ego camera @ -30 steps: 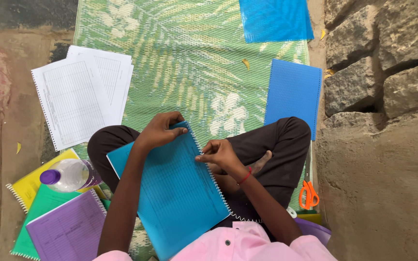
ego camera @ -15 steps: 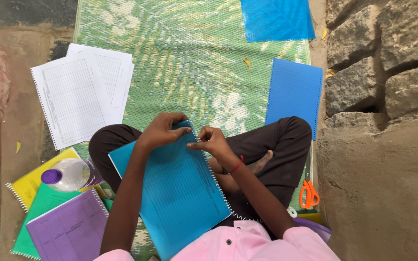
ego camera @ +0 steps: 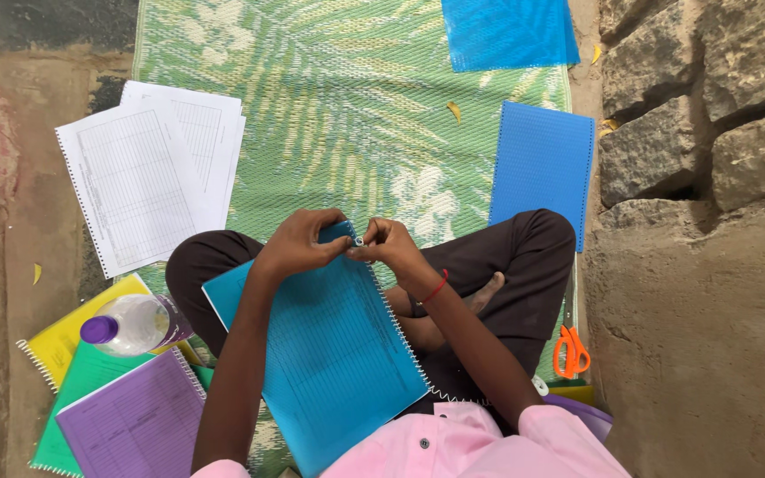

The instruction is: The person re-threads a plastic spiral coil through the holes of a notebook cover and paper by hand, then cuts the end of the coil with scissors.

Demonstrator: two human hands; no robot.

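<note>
Spiral end pinched at top corner of teal notebook held on lap, over woven green mat.

Woven plastic mat (ego camera: 347, 115), ribbed, leaf-printed, is spread on the floor; rough stone wall (ego camera: 710, 88) at right. Teal spiral notebook (ego camera: 329, 354), glossy textured cover, is rested on crossed legs. Left hand (ego camera: 298, 246) is curled shut on the notebook's top corner; right hand (ego camera: 389, 246) is closed, fingertips pinched on the thin wire coil end (ego camera: 359, 240). Risks judged: springy wire could slip or prick a finger; slick cover could slide off the lap. Orange scissors (ego camera: 570, 352) lie near the knee.
</note>
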